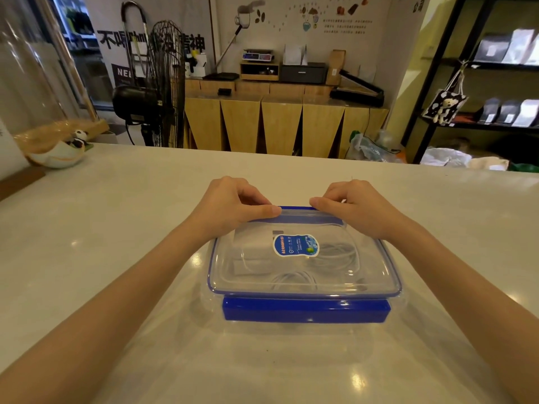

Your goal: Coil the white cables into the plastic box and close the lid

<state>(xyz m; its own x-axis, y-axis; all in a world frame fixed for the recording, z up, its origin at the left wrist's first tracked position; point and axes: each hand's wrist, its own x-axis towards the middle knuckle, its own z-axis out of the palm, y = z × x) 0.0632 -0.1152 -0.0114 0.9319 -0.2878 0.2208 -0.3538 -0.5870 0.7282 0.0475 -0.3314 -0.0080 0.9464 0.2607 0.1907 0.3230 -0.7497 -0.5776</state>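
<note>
A clear plastic box (303,325) with blue clasps stands on the white counter in front of me. Its transparent lid (364,275) with a blue sticker lies on top. Coiled white cables (294,279) and a white charger block show through the lid. My left hand (230,205) and my right hand (358,207) sit at the far edge of the lid. Both thumbs lie on the lid's top, and the fingers curl over the far blue clasp (294,208). The near blue clasp (306,310) hangs down at the front.
A white bowl with a wrapped panda figure (62,147) sits at the counter's far left. A brown board (17,180) lies at the left edge. Beyond the counter stand a black fan (157,91), wooden cabinets and dark shelves.
</note>
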